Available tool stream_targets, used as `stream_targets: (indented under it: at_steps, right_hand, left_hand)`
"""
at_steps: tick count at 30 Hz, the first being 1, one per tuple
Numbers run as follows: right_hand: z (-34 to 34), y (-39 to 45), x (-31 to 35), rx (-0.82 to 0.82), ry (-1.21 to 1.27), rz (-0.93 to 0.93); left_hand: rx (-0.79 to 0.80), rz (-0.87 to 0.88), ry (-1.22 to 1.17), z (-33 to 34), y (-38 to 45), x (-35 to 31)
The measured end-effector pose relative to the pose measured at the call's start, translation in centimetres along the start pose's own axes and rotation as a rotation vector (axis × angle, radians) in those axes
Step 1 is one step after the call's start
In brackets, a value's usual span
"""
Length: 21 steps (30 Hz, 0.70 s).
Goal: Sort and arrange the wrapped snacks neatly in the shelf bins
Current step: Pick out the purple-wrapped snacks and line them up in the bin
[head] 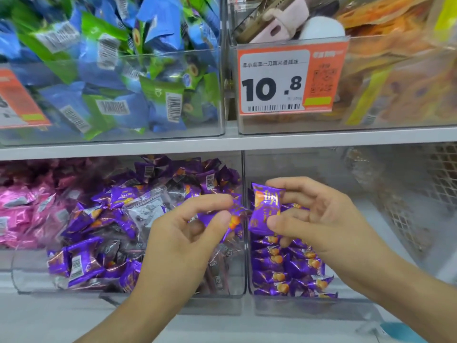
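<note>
White shelf board (pixel 346 137) carries two clear bins (pixel 111 134) (pixel 371 125) — price tag (pixel 289 80) in front.

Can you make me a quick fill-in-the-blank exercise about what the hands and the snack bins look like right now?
1. The right hand holds a snack in a ______ wrapper.
2. The price tag on the upper shelf reads ______.
3. The upper left bin holds blue and ______ packets.
4. The left hand pinches a purple snack in front of the ______ shelf.

Missing words: purple; 10.8; green; lower
</note>
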State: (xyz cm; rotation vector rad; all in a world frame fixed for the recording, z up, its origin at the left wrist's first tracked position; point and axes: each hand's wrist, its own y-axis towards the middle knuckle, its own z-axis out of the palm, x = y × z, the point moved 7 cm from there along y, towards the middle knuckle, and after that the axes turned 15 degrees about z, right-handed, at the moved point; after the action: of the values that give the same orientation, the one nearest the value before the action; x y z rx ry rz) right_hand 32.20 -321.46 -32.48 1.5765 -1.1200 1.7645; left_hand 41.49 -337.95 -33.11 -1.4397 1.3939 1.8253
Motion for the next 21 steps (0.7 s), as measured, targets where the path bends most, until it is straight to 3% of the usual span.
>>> stream_targets:
  at_steps: [9,13,21]
  right_hand:
    - [-0.3,0.3,-0.6,0.023,0.21,0.122]
    - [-0.2,0.2,-0.5,0.016,0.153,0.105]
    - [0.4,0.3,-0.3,0.133,0.269,0.089]
  left_hand:
    - [0.041,-0.027,-0.091,0.3,0.0,0.4]
    - [0.019,-0.003,-0.082,0.0,0.2,0.8]
    - [0.026,-0.058,-0.155,1.0,0.2,0.6]
